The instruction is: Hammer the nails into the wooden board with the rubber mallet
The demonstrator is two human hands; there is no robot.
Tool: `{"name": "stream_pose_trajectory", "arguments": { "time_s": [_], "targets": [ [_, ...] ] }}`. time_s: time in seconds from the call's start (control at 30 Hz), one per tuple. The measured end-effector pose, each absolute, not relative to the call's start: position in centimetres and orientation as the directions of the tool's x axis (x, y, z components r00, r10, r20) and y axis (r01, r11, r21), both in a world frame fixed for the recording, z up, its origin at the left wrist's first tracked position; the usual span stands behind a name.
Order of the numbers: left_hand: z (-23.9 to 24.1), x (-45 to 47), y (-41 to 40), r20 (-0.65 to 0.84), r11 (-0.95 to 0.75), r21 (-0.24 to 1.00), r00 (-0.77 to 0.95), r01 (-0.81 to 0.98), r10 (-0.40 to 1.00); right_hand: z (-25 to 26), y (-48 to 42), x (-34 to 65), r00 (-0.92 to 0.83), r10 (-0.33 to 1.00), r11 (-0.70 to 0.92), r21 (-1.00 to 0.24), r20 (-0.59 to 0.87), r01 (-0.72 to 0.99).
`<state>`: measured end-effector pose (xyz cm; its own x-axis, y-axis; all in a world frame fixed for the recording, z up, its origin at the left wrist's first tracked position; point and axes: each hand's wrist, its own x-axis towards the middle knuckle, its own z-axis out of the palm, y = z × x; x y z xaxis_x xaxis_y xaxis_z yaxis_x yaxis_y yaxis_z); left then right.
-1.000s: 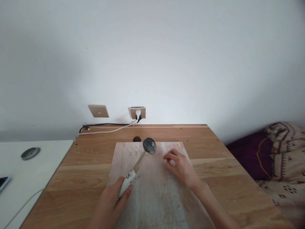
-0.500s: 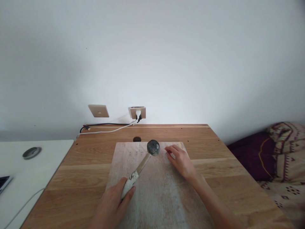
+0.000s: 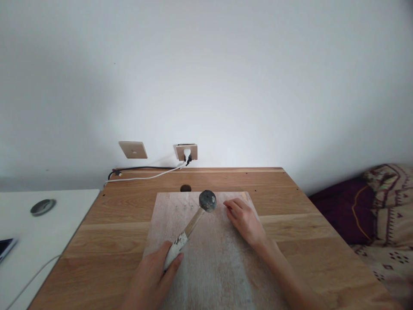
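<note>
**No legible writing in view**

Nothing in this view carries text, a label, a brand mark or a number that can be read. The hammer (image 3: 193, 224), the pale board (image 3: 209, 258), the wooden surface (image 3: 112, 224) and the two wall plates (image 3: 133, 149) show no print or sign. The patterned bedding (image 3: 383, 206) bears only ornament, no letters.

1. The hammer (image 3: 193, 224), gripped in the left hand (image 3: 155, 273), has swung right; its head now sits nearer the right hand (image 3: 245, 219).
2. The right hand has shifted slightly farther up the board (image 3: 213, 267), fingers pinched near the head.
</note>
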<state>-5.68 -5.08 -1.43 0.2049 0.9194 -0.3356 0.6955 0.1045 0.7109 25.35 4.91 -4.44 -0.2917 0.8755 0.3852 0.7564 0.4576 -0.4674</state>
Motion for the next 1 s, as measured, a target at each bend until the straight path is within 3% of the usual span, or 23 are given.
{"name": "stream_pose_trajectory", "arguments": {
  "time_s": [0.47, 0.7, 0.83, 0.93, 1.0],
  "targets": [
    [-0.3, -2.0, -2.6, -0.283, -0.007, 0.707, 0.292, 0.707, 0.913, -5.2, 5.5, 25.3, -0.165, 0.93, 0.329, -0.546, 0.327, 0.77],
    [-0.9, -0.6, -1.6, -0.314, -0.077, 0.575, 0.307, 0.815, 0.898, -5.6, 4.2, 27.4, -0.095, 0.932, 0.297, -0.584, 0.35, 0.755],
    [-1.3, -0.8, -1.7, -0.299, -0.067, 0.605, 0.304, 0.794, 0.904, -5.1, 2.1, 27.6, -0.072, 0.923, 0.299, -0.585, 0.378, 0.754],
    [-1.5, -1.6, -2.0, -0.275, -0.016, 0.674, 0.271, 0.739, 0.923, -3.8, 0.1, 25.3, -0.141, 0.913, 0.355, -0.577, 0.382, 0.735],
    [-1.4, -2.3, -2.3, -0.271, 0.032, 0.7, 0.223, 0.713, 0.936, -2.8, -0.9, 22.7, -0.315, 0.883, 0.465, -0.559, 0.347, 0.686]
  ]
}}
